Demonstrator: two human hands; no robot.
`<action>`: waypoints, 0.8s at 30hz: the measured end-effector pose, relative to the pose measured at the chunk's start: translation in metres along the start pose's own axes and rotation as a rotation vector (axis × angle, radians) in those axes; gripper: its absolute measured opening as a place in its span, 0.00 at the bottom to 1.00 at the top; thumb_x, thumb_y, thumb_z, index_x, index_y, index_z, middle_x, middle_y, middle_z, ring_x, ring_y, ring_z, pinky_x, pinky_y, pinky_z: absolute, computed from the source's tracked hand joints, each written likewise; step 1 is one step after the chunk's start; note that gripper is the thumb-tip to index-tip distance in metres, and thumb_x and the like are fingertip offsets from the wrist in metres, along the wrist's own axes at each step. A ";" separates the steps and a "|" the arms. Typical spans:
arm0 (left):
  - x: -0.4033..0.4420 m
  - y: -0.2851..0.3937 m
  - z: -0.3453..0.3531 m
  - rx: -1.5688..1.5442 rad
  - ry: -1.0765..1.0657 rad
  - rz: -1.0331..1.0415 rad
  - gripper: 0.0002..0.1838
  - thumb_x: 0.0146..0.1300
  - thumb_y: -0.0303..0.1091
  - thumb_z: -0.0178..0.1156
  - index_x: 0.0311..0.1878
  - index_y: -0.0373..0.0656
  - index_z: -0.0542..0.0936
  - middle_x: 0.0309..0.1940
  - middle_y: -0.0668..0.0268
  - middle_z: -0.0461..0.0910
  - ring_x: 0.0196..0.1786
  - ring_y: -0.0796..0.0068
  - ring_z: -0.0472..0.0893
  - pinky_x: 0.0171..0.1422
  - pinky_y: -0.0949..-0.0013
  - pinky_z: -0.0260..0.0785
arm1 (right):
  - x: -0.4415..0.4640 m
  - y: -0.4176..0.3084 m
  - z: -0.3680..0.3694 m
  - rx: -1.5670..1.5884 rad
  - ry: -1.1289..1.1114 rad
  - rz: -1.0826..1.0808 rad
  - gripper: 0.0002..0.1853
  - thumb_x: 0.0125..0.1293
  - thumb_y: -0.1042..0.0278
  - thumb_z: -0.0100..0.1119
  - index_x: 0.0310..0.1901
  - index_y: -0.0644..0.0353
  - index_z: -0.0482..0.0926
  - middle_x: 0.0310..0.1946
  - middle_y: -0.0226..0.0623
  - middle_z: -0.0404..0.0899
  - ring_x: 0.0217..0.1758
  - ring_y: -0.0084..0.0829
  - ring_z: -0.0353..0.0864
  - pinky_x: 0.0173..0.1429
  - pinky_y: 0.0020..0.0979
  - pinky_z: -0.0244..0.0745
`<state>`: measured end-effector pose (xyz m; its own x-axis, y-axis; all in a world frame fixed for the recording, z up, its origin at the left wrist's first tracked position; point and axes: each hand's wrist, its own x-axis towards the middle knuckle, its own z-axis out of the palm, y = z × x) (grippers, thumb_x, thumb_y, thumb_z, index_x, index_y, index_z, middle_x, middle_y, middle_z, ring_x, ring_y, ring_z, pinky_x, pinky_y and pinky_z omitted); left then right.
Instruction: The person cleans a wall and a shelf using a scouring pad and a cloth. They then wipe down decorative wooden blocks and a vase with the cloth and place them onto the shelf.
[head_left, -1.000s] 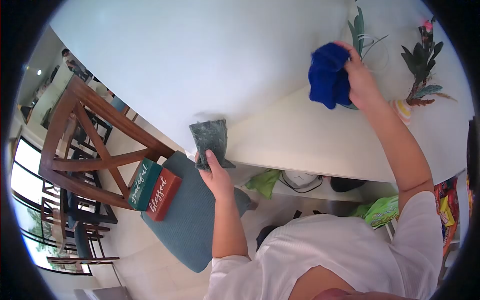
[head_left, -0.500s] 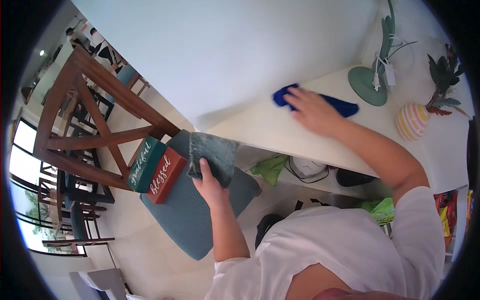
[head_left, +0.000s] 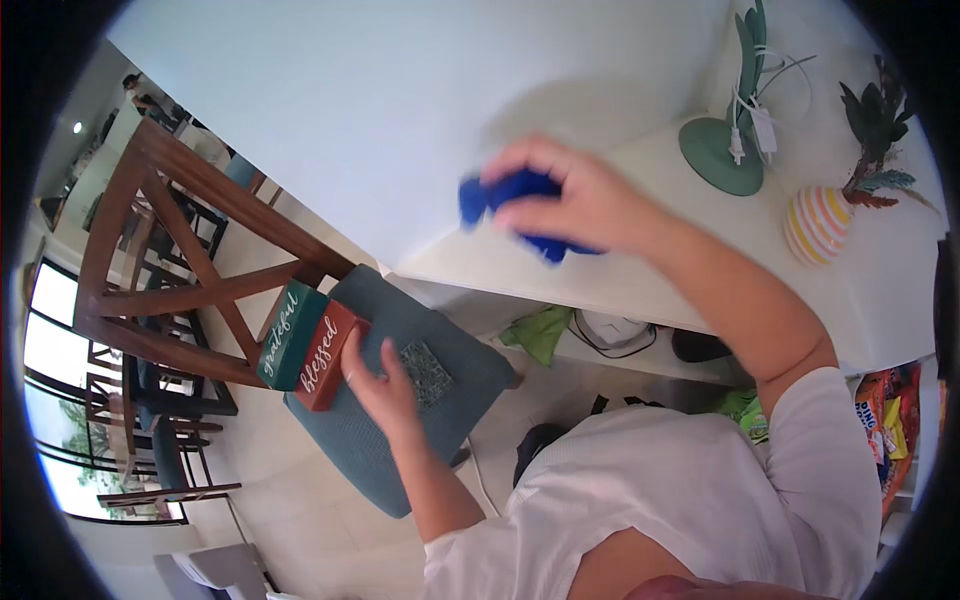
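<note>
My right hand point(head_left: 585, 205) is closed around a bunched blue cloth point(head_left: 530, 190), held above the front of the white shelf. My left hand point(head_left: 382, 392) is open over the chair seat point(head_left: 345, 450), with thumb and fingers apart. Its fingertips reach the edge of a red block point(head_left: 330, 355) lettered "blessed"; I cannot tell if they touch it. Against that block stands a green block point(head_left: 292, 335) lettered "grateful". Just right of my left hand, a small dark grey-green mottled square piece point(head_left: 428, 375) lies on the seat.
On the white shelf point(head_left: 640, 270) stand a green lamp base point(head_left: 722, 158) with a coiled cord and a striped vase point(head_left: 818, 225) with a plant. Below are a green cloth point(head_left: 537, 335), cables and snack packets point(head_left: 885, 425). The wooden chair back point(head_left: 215, 245) rises at left.
My right hand has lifted the blue cloth off the shelf and moved left. My left hand has let go of the grey-green piece, now on the seat, and shifted toward the red block.
</note>
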<state>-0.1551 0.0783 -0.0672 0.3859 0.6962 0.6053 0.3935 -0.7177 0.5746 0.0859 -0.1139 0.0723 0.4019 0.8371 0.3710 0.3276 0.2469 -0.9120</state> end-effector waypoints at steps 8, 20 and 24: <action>0.008 0.161 0.087 -1.097 -0.523 0.148 0.18 0.63 0.26 0.60 0.56 0.36 0.74 0.51 0.64 0.77 0.53 0.76 0.75 0.60 0.69 0.65 | -0.015 -0.074 -0.019 0.088 0.200 -0.184 0.19 0.68 0.75 0.50 0.61 0.60 0.72 0.51 0.34 0.77 0.53 0.22 0.75 0.61 0.24 0.68; 0.028 0.115 0.054 -0.575 -0.411 -0.067 0.16 0.66 0.29 0.59 0.56 0.41 0.73 0.48 0.66 0.76 0.43 0.80 0.76 0.48 0.76 0.68 | -0.054 0.030 -0.081 -1.086 0.032 -0.025 0.21 0.55 0.62 0.66 0.51 0.56 0.78 0.50 0.42 0.75 0.56 0.45 0.72 0.61 0.42 0.67; 0.023 0.081 0.058 -0.703 -0.258 -0.043 0.13 0.67 0.28 0.58 0.53 0.39 0.74 0.47 0.65 0.76 0.46 0.79 0.75 0.50 0.75 0.68 | -0.035 0.085 0.002 -1.161 -0.373 -0.082 0.24 0.70 0.48 0.45 0.65 0.43 0.68 0.69 0.35 0.60 0.75 0.38 0.53 0.69 0.63 0.50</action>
<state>-0.0662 0.0372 -0.0388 0.5994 0.6435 0.4761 -0.1798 -0.4713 0.8634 0.0983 -0.1212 -0.0190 0.1366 0.9754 0.1731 0.9860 -0.1169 -0.1190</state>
